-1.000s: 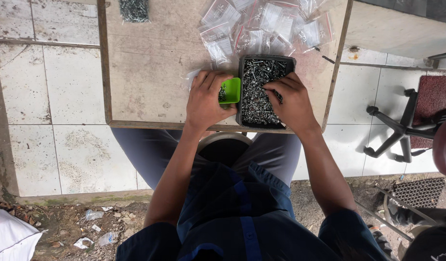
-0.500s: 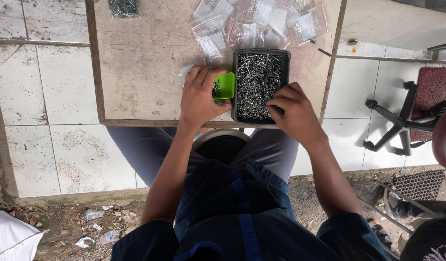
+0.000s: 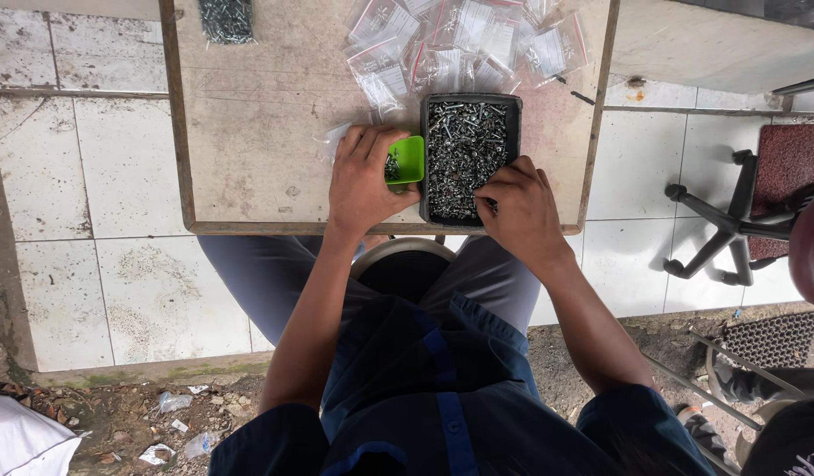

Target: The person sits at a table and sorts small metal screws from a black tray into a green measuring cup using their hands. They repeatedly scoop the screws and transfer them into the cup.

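A: We start wide: we see a tiled floor below, and on it a worn wooden table that fills the top of the view, with a seated person in dark blue leaning over its near edge.

B: And to the right we have the legs of an office chair, well apart from the table.

A: On the table's far side we see a heap of small clear bags, and at the far left corner a small pile of screws.

B: Now the main piece: we find a dark rectangular tray near the table's front edge, full of small silver screws.

A: We watch the right hand resting on the tray's near right corner. Its fingers are curled in, thumb and forefinger tips pressed together among the screws. We cannot tell whether a screw sits between them.

B: The left hand lies just left of the tray, fingers side by side and wrapped over a little green scoop.

A: We see the scoop touching the tray's left wall, with a few screws in it. A clear bag peeks out under the left hand's fingertips.
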